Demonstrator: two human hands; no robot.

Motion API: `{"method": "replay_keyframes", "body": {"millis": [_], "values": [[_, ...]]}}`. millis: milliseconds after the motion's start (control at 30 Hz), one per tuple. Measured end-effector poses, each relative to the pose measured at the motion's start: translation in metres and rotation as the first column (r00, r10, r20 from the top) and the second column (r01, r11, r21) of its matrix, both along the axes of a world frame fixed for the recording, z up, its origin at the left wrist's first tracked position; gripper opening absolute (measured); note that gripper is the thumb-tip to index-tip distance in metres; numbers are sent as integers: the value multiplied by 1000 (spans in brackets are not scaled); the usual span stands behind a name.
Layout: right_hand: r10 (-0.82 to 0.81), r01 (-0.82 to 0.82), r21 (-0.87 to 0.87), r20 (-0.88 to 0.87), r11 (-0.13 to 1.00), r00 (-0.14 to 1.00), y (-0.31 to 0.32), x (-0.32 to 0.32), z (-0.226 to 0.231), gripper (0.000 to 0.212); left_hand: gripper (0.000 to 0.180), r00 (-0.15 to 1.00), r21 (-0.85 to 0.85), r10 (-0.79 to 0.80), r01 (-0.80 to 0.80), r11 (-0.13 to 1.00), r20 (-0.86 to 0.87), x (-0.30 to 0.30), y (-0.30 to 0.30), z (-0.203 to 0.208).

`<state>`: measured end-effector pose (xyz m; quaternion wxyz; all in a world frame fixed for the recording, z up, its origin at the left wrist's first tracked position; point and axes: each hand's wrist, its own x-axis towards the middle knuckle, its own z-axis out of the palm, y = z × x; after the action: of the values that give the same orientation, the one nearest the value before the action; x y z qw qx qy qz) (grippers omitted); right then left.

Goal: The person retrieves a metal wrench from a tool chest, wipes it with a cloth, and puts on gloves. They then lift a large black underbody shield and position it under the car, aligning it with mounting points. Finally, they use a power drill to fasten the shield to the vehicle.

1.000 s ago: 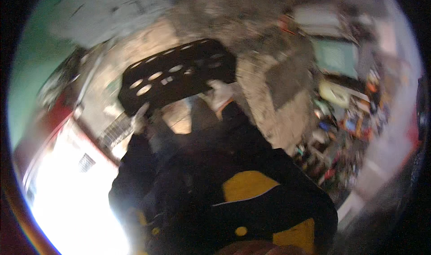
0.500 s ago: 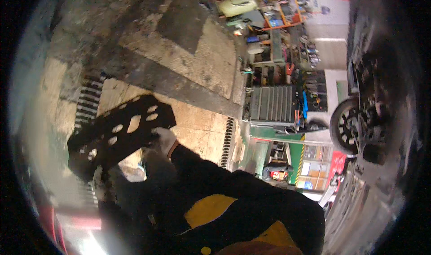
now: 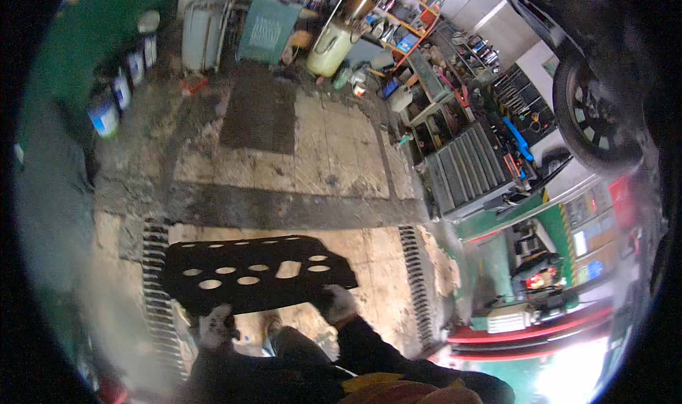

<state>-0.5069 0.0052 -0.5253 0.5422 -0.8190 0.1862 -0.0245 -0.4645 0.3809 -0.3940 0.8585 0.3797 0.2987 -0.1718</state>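
Left hand (image 3: 215,326) and right hand (image 3: 339,304) seemingly grip the black panel (image 3: 274,289), now less slanted.

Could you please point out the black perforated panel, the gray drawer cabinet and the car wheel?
Black perforated panel (image 3: 270,284): head view, solid surface between its holes.
Gray drawer cabinet (image 3: 469,166): head view, its drawer fronts.
Car wheel (image 3: 594,113): head view, middle of its spoked rim.

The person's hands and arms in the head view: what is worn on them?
The left hand and right hand appear to wear pale, whitish gloves with dark smudges. The right sleeve is black; the left sleeve also looks dark, though blurred. A yellow patch shows on the dark clothing.
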Motion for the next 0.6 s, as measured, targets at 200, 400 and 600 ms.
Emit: {"method": "replay_keyframes", "body": {"millis": [200,400,600], "values": [[-487,147,868,119,475,865,-87,17,236,24,26,899,213,-243,174,961,364,42,-129,138],[-569,-201,827,517,525,639,-112,44,413,46,19,423,546,-533,101,831,733,109,-188,230],[-549,-408,674,739,616,391,-141,79,490,68,15,490,411,-557,380,829,671,167,-233,321]]}}
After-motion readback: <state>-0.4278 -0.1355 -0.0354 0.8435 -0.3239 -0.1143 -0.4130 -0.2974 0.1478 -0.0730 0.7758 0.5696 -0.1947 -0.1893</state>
